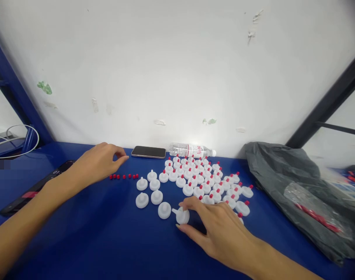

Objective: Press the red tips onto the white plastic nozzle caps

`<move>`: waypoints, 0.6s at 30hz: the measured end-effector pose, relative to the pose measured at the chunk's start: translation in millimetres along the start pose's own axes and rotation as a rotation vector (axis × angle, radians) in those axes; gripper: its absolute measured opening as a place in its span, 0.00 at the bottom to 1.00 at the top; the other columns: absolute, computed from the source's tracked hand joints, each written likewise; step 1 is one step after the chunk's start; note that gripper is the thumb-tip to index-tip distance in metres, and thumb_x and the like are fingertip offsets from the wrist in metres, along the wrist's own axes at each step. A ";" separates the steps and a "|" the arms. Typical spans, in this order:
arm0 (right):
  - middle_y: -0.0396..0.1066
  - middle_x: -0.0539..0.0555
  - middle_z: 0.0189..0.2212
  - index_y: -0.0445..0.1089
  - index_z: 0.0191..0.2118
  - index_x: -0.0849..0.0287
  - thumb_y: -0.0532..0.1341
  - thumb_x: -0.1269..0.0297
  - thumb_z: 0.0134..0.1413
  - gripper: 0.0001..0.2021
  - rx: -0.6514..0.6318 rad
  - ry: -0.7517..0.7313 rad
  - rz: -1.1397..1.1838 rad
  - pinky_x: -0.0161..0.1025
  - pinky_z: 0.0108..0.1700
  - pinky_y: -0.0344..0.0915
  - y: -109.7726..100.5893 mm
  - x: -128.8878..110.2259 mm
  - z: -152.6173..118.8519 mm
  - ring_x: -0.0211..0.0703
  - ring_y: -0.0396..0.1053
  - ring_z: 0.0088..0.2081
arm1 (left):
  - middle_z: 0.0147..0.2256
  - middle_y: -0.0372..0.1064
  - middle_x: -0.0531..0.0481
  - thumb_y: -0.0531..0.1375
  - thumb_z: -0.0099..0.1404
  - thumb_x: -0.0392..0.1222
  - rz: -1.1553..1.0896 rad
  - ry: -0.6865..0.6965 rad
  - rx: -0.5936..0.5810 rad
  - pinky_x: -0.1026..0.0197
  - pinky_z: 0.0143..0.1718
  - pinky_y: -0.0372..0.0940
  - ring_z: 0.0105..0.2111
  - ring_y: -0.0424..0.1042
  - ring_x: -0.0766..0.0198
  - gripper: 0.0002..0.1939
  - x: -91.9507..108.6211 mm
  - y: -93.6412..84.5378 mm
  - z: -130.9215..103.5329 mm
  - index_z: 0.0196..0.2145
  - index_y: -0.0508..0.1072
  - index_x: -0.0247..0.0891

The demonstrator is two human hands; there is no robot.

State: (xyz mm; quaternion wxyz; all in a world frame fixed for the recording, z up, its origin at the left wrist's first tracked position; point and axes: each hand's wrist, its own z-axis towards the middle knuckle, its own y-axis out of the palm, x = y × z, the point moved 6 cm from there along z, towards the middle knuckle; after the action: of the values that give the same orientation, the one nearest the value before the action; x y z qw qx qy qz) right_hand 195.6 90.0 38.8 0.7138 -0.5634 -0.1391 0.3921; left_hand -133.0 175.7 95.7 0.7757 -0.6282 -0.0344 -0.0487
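Observation:
My right hand point(221, 229) pinches a white nozzle cap point(182, 216) between thumb and forefinger; its bare spout points left. My left hand point(100, 161) is raised above the table at the left, thumb and index finger curved with a gap between the tips. Small red caps point(124, 176) lie in a row just right of it and below its fingers. Several white nozzle caps without red tips point(142, 200) stand between the hands. Behind and beside my right hand stand many white nozzle caps with red tips point(187, 189).
A dark phone point(148, 152) and a clear bottle point(192, 150) lie along the wall. Another phone point(34, 190) is under my left forearm. On the right, a grey plastic bag point(282, 182) carries a clear bag of red pieces point(317, 214). Blue table point(107, 249).

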 end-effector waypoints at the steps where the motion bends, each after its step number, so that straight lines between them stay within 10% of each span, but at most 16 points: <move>1: 0.82 0.46 0.37 0.68 0.54 0.49 0.68 0.55 0.68 0.14 -0.028 0.024 -0.012 0.44 0.36 0.71 2.2 1.3 0.0 0.50 0.81 0.30 | 0.42 0.83 0.41 0.56 0.73 0.54 -0.012 0.010 0.057 0.44 0.45 0.72 0.44 0.80 0.41 0.19 5.6 -3.3 -0.9 0.42 0.83 0.41; 7: 0.81 0.46 0.43 0.71 0.41 0.50 0.67 0.58 0.69 0.06 -0.069 0.016 -0.018 0.41 0.36 0.66 4.0 0.1 2.7 0.47 0.81 0.36 | 0.47 0.83 0.38 0.52 0.75 0.56 -0.116 0.248 0.205 0.42 0.54 0.71 0.54 0.75 0.41 0.24 48.6 -0.2 -12.7 0.47 0.82 0.39; 13: 0.75 0.44 0.31 0.71 0.38 0.52 0.63 0.57 0.73 0.09 -0.005 -0.146 -0.041 0.40 0.29 0.55 -3.7 -14.0 0.5 0.40 0.74 0.27 | 0.68 0.71 0.47 0.50 0.80 0.56 -0.190 0.512 0.083 0.39 0.71 0.60 0.71 0.62 0.46 0.27 90.0 35.9 -33.6 0.67 0.72 0.46; 18: 0.77 0.43 0.34 0.72 0.44 0.51 0.61 0.57 0.75 0.07 -0.117 -0.205 -0.059 0.42 0.30 0.54 4.7 -21.5 -2.0 0.40 0.77 0.29 | 0.63 0.76 0.43 0.48 0.81 0.49 -0.225 0.586 0.063 0.42 0.67 0.64 0.68 0.67 0.47 0.24 102.9 45.0 -40.1 0.65 0.73 0.42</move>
State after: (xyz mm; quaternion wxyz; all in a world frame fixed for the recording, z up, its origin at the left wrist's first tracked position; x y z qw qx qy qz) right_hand 180.9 73.4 39.1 0.6731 -0.5568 -0.2505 0.4174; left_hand -25.8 142.3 55.4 0.7613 -0.5555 0.1200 -0.3123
